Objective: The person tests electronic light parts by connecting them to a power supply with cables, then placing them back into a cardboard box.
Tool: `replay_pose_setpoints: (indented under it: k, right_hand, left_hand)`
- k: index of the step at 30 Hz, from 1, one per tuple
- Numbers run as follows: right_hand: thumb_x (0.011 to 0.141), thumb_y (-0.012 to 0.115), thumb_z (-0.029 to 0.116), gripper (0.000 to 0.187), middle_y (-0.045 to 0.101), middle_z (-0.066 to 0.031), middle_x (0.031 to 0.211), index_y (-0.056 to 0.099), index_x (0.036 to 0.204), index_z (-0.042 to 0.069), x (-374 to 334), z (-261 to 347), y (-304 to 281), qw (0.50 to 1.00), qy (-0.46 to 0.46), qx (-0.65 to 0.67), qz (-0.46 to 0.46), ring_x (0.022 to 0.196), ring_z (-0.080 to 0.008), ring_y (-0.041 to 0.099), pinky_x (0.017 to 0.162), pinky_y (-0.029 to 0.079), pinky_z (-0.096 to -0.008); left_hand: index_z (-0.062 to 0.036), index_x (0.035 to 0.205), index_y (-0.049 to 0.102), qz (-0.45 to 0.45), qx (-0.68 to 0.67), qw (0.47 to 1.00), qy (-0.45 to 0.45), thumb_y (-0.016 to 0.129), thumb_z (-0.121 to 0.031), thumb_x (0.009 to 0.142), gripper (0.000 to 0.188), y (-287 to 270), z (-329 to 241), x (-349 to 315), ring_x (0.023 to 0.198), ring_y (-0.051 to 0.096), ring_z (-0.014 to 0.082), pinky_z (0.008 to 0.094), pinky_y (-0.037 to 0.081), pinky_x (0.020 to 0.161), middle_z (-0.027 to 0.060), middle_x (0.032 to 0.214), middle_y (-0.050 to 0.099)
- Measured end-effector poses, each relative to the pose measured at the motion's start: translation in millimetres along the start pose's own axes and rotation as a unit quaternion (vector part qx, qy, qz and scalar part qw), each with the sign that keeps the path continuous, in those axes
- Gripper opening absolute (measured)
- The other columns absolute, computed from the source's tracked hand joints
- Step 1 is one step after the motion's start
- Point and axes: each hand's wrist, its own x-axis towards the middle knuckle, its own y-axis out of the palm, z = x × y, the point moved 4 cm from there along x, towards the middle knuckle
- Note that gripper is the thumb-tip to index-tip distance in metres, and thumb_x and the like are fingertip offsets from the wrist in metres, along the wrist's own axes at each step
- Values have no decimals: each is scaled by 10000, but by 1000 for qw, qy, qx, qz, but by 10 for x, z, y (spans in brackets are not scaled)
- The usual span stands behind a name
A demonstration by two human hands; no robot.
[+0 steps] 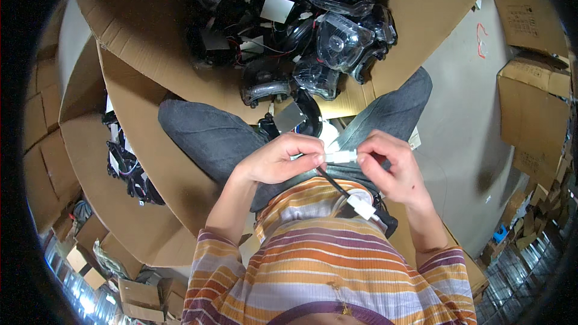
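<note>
Big cardboard box stood ahead of you, clear-fronted lamps piled in it. Your legs, in dark trousers, were spread at its near side. Your left hand and right hand were over your lap. Black cable slanted from by the left fingers to a white connector. Small white plug sat between your hands, left fingers pinching one end, right fingers gripping the other.
</note>
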Motion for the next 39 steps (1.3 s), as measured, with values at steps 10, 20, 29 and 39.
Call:
replay_pose_setpoints:
  k: [10, 20, 29, 39]
  right_hand:
    - [734, 513, 32, 43, 480, 16, 643, 519, 765, 3, -223, -83, -210, 964, 193, 173, -53, 559, -28, 401, 491, 333, -167]
    - [696, 527, -2, 32, 495, -49, 704, 519, 728, -4, -170, 139, -193, 983, 70, 155, -75, 635, -108, 453, 550, 356, -217]
    - [680, 539, 3, 36, 494, -57, 717, 523, 712, -2, -193, 82, -239, 990, 41, 121, -67, 655, -131, 466, 566, 365, -232]
    - [664, 558, 25, 64, 489, -62, 709, 553, 726, 12, -198, 40, -307, 998, -9, 59, -22, 656, -157, 476, 576, 375, -245]
  left_hand:
    - [-4, 887, 555, -163, -156, 972, -72, 501, -33, 756, 145, -112, 130, -157, 659, 421, 31, 163, 341, 575, -23, 749, 514]
    - [-1, 796, 557, -157, -180, 970, -49, 522, 6, 725, 80, -196, 144, -238, 615, 405, 41, 167, 324, 552, -11, 709, 494]
    - [-3, 807, 568, -151, -95, 983, 42, 534, 44, 690, 130, -182, 75, -197, 639, 435, 79, 190, 324, 575, 27, 722, 512]
    - [-31, 661, 507, -168, -9, 985, -21, 488, -41, 740, 82, -71, 154, -192, 556, 461, 89, 256, 343, 651, 9, 597, 528]
